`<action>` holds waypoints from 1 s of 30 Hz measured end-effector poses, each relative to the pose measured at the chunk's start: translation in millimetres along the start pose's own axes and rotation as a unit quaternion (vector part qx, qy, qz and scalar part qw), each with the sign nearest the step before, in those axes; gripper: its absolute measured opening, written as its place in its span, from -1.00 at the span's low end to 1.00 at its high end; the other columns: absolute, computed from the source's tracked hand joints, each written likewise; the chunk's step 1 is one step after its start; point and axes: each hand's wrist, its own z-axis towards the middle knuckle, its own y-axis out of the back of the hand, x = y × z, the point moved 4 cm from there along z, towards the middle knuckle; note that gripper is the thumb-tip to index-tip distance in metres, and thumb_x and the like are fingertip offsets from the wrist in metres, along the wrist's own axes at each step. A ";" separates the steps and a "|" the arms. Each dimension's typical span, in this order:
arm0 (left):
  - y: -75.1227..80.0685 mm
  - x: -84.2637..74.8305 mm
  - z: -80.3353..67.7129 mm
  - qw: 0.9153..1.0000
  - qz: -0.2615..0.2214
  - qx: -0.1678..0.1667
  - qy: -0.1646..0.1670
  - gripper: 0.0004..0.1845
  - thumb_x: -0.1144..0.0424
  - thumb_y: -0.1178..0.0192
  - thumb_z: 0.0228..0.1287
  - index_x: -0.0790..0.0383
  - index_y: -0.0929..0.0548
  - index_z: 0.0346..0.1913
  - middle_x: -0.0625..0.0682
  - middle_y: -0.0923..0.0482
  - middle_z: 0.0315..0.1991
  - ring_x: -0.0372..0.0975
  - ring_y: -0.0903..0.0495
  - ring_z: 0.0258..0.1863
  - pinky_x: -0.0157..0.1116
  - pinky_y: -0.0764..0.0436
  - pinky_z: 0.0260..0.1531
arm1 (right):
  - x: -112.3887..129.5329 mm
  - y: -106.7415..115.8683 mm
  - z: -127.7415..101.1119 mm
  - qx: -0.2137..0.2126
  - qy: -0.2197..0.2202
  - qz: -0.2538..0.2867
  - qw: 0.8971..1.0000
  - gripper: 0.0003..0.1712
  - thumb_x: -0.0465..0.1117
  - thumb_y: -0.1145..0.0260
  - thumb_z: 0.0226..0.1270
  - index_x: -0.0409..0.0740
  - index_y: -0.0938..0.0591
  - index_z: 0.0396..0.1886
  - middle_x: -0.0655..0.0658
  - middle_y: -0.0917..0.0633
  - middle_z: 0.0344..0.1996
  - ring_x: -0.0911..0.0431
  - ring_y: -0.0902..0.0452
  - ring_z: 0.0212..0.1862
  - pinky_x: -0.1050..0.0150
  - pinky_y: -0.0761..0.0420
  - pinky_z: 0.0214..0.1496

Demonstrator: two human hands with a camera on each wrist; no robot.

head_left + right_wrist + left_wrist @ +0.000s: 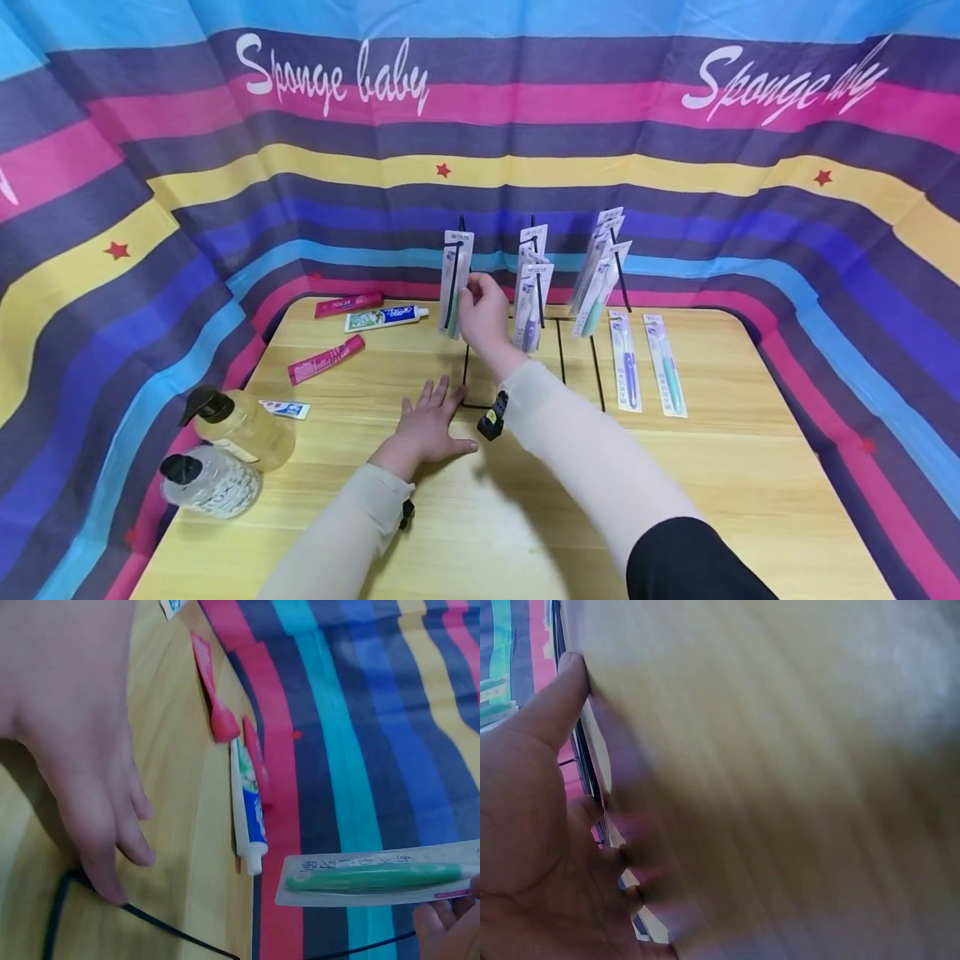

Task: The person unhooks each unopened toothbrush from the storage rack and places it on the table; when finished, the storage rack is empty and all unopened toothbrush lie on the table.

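A black wire rack [525, 367] stands at the back of the wooden table [525, 517]. My right hand [472, 296] pinches a carded green toothbrush pack [453, 283] at the rack's leftmost hook. The right wrist view shows that pack [375, 879] with my fingertips [450, 926] at its end. My left hand [427, 421] lies flat on the table, fingers straight, fingertips touching the rack's base wire [150, 922]. Its palm [532, 847] fills the left wrist view beside the wire. More toothbrush packs hang from the middle hook [531, 304] and the right hook [600, 267].
Two toothbrush packs [626, 358] [665, 362] lie flat right of the rack. Toothpaste tubes [386, 317] [348, 304] [326, 358] and a small sachet [285, 409] lie at the back left. Two capped bottles [243, 429] [206, 479] stand at the left edge. Striped cloth [675, 167] walls the table.
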 end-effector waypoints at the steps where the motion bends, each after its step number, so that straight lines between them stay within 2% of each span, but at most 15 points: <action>1: 0.3 -0.4 0.3 1.000 -0.002 -0.002 -0.002 0.15 -0.46 -0.36 0.19 -0.02 -0.16 0.72 0.21 0.19 0.73 0.21 0.22 0.69 0.49 0.12 0.46 | -0.1 1.4 -3.7 -0.001 0.003 0.007 1.000 -0.81 -0.36 -0.21 0.61 -0.32 -0.66 0.08 -0.22 -0.70 -0.15 0.03 -0.59 -0.13 0.17 -0.65 -0.03; 6: -1.3 1.3 2.5 1.000 0.001 -0.005 -0.002 0.15 -0.46 -0.36 0.19 -0.02 -0.17 0.71 0.20 0.17 0.73 0.21 0.22 0.69 0.49 0.10 0.46 | -2.2 11.0 -24.4 0.010 0.007 0.040 0.999 -0.85 -0.41 -0.19 0.58 -0.37 -0.62 0.02 -0.24 -0.65 -0.18 0.03 -0.56 -0.16 0.19 -0.64 -0.09; 10: -4.3 3.2 2.8 1.000 -0.004 -0.006 -0.001 0.16 -0.47 -0.36 0.18 0.03 -0.20 0.70 0.22 0.13 0.72 0.21 0.21 0.68 0.48 0.10 0.47 | -8.3 23.9 -50.2 0.043 -0.003 0.073 0.996 -0.80 -0.46 -0.17 0.56 -0.42 -0.61 0.07 -0.29 -0.68 -0.09 -0.05 -0.65 -0.07 0.13 -0.72 0.03; 13: -5.8 4.7 1.4 1.000 -0.023 -0.008 0.003 0.19 -0.44 -0.40 0.16 0.10 -0.19 0.70 0.24 0.13 0.72 0.22 0.21 0.68 0.48 0.13 0.47 | -17.4 40.0 -73.8 0.066 -0.024 0.094 0.993 -0.79 -0.50 -0.18 0.52 -0.47 -0.61 0.07 -0.36 -0.71 -0.10 -0.12 -0.71 -0.05 0.07 -0.77 0.06; 16: -7.4 5.8 -0.6 1.000 -0.027 -0.006 0.005 0.21 -0.44 -0.40 0.16 0.09 -0.14 0.71 0.22 0.18 0.73 0.21 0.23 0.69 0.47 0.16 0.48 | -30.1 63.7 -99.0 0.089 -0.046 0.107 0.989 -0.79 -0.54 -0.19 0.49 -0.50 -0.61 0.04 -0.36 -0.72 -0.16 -0.11 -0.72 -0.12 0.08 -0.79 0.00; 18: -8.6 5.6 -1.8 1.000 -0.022 -0.001 0.003 0.19 -0.44 -0.38 0.19 0.02 -0.11 0.73 0.21 0.21 0.73 0.21 0.25 0.69 0.48 0.16 0.47 | -40.0 84.1 -115.3 0.109 -0.059 0.106 0.987 -0.80 -0.55 -0.21 0.47 -0.52 -0.63 0.02 -0.35 -0.72 -0.20 -0.06 -0.72 -0.19 0.11 -0.81 -0.08; 21: -9.9 3.6 -4.2 1.000 -0.020 0.000 -0.003 0.16 -0.43 -0.36 0.22 0.02 -0.12 0.73 0.22 0.19 0.73 0.22 0.24 0.68 0.50 0.15 0.46 | -55.3 122.3 -137.9 0.157 -0.071 0.095 0.981 -0.77 -0.56 -0.21 0.46 -0.58 -0.62 0.04 -0.39 -0.73 -0.19 0.01 -0.72 -0.23 0.13 -0.82 -0.14; 24: -11.7 1.9 -6.4 1.000 -0.021 0.002 -0.001 0.15 -0.43 -0.36 0.23 0.01 -0.12 0.73 0.22 0.18 0.73 0.22 0.23 0.69 0.49 0.14 0.46 | -74.3 168.7 -153.2 0.179 -0.078 0.057 0.979 -0.74 -0.56 -0.23 0.44 -0.61 -0.61 0.07 -0.42 -0.74 -0.18 0.09 -0.72 -0.27 0.17 -0.81 -0.20; 26: -11.9 1.1 -7.8 1.000 -0.021 0.001 0.001 0.16 -0.43 -0.36 0.22 0.02 -0.13 0.72 0.23 0.17 0.73 0.22 0.22 0.68 0.50 0.13 0.46 | -84.6 202.9 -157.9 0.176 -0.078 0.021 0.981 -0.72 -0.57 -0.26 0.41 -0.64 -0.61 0.06 -0.44 -0.75 -0.18 0.14 -0.71 -0.29 0.20 -0.81 -0.22; 30: -9.9 0.8 -10.0 1.000 -0.017 0.000 0.003 0.16 -0.43 -0.36 0.22 0.03 -0.13 0.72 0.24 0.17 0.72 0.23 0.20 0.68 0.50 0.11 0.45 | -109.6 271.8 -149.4 0.122 -0.101 -0.085 0.984 -0.70 -0.53 -0.31 0.41 -0.63 -0.62 0.08 -0.41 -0.77 -0.21 0.18 -0.71 -0.32 0.26 -0.78 -0.26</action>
